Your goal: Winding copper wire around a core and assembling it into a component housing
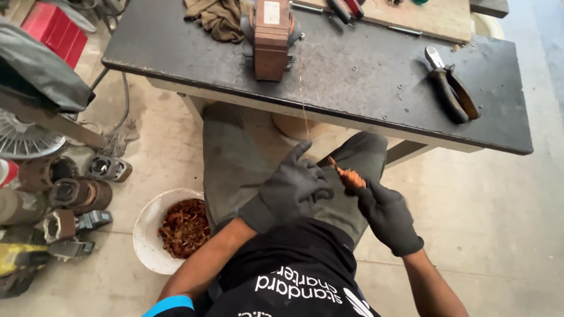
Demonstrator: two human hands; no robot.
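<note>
Both my hands wear dark grey gloves and sit over my lap, below the edge of a black workbench (364, 88). My right hand (385, 214) grips a small bundle of copper wire (348, 175) wound on a short stick. My left hand (294, 188) is beside it with fingers partly curled, index raised, touching or nearly touching the bundle. A thin copper strand (304, 94) runs up from my hands toward a brown block-shaped motor part (271, 38) standing on the bench.
Black-handled pliers (451, 88) lie on the bench at right, a brown rag (218, 17) at the back. A white bowl (147, 226) of copper scraps sits on the floor at my left. Several old motor parts (70, 194) crowd the left floor.
</note>
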